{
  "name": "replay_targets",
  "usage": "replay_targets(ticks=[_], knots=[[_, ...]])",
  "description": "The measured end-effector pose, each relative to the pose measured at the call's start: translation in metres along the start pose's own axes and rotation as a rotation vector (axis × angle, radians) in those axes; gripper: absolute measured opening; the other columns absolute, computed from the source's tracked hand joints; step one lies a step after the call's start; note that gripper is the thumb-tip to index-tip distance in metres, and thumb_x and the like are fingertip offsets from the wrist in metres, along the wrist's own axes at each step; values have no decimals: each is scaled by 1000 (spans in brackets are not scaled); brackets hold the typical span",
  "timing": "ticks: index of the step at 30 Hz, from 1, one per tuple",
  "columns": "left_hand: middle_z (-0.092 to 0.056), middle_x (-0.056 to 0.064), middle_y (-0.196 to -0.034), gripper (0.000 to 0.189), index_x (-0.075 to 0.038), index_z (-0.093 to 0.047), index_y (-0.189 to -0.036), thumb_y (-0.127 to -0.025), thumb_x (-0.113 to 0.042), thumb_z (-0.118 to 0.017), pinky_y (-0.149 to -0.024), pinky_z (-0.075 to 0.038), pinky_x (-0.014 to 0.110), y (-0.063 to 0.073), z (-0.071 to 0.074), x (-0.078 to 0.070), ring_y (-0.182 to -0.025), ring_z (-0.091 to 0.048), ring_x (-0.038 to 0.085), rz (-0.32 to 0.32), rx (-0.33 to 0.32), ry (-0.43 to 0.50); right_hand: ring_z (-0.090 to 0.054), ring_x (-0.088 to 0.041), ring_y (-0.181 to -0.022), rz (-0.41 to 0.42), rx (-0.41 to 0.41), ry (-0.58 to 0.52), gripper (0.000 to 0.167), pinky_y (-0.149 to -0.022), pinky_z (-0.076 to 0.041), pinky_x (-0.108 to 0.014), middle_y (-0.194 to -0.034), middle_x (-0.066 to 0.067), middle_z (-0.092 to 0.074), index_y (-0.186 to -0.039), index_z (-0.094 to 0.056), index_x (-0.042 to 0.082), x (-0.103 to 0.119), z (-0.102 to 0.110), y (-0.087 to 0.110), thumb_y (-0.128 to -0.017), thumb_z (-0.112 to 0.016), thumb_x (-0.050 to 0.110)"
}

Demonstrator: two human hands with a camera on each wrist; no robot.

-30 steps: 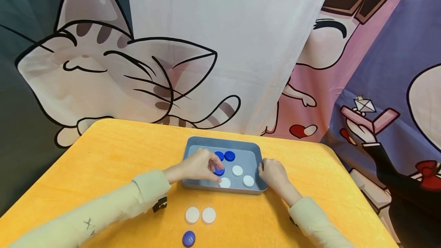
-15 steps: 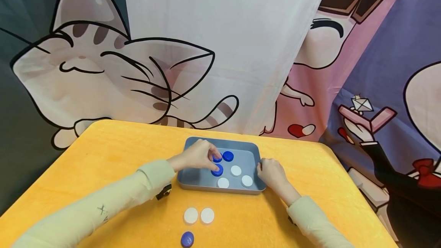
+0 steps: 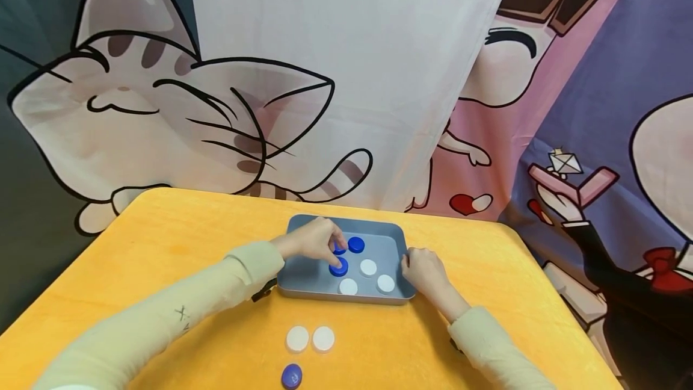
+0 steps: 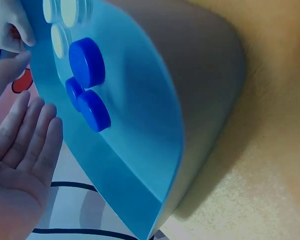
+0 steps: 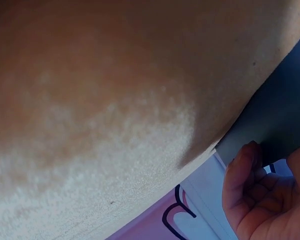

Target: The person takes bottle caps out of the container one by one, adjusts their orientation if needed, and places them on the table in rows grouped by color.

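Observation:
A grey-blue tray (image 3: 303, 272) holds three blue bottle caps (image 3: 338, 267) in a cluster and three white caps (image 3: 368, 268) nearer its right front. My left hand (image 3: 314, 239) reaches over the tray's left side, thumb and fingers spread apart above the blue caps. In the left wrist view that hand (image 4: 27, 150) has loosely straight fingers with nothing between them, and the blue caps (image 4: 87, 62) sit on the tray floor. At the tray's right end, my right hand (image 3: 428, 269) grips the wall with curled fingers; the right wrist view shows this hand (image 5: 270, 200) against the outer side.
On the yellow tabletop (image 3: 206, 221) in front of the tray lie two white caps (image 3: 297, 339) side by side. Closer to me is a single blue cap (image 3: 292, 376). A printed cloth (image 3: 352, 77) with cartoon figures hangs behind the table's far edge.
My left hand has moved slightly farther back over the tray, from above the front caps toward the rear blue ones. The right hand stays at the tray's end. The caps keep their places.

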State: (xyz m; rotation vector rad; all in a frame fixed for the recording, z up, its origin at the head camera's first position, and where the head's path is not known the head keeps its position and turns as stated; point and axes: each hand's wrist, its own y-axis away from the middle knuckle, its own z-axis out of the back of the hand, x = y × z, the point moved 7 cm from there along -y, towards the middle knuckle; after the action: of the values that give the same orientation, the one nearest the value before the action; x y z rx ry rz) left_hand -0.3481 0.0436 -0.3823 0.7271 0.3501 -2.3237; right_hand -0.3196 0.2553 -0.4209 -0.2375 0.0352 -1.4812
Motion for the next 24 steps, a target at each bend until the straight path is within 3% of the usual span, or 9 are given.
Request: replay_targets(ticks=[4,9,24], knots=[[-74,11,-95,35,0,-72,-100,-71,-17,-85,-62,-49,14,-3,-5,5,-68,-58,5,6,42,7,-46,-17,-47,-4,10,-9,25,-47,-38,-27,-52,-4,-49,-68,-60,3,1,-2,0,-89,-62,15],[-74,10,-98,34,-1,-73,-98,-70,-16,-86,-61,-49,15,-8,-8,10,-67,-58,5,20,46,0,-46,-17,-47,-7,-5,-3,24,-46,-38,-28,-52,-5,-49,-68,-60,2,-1,-1,0,-89,-62,14],[-74,4,-94,38,-5,-74,-97,-66,-21,-88,-66,-51,17,-16,-22,21,-71,-60,5,52,89,-107,-47,-17,-46,-3,-8,1,24,-46,-39,-28,-52,-5,-49,-68,-60,2,-1,-1,-1,-89,-62,14]])
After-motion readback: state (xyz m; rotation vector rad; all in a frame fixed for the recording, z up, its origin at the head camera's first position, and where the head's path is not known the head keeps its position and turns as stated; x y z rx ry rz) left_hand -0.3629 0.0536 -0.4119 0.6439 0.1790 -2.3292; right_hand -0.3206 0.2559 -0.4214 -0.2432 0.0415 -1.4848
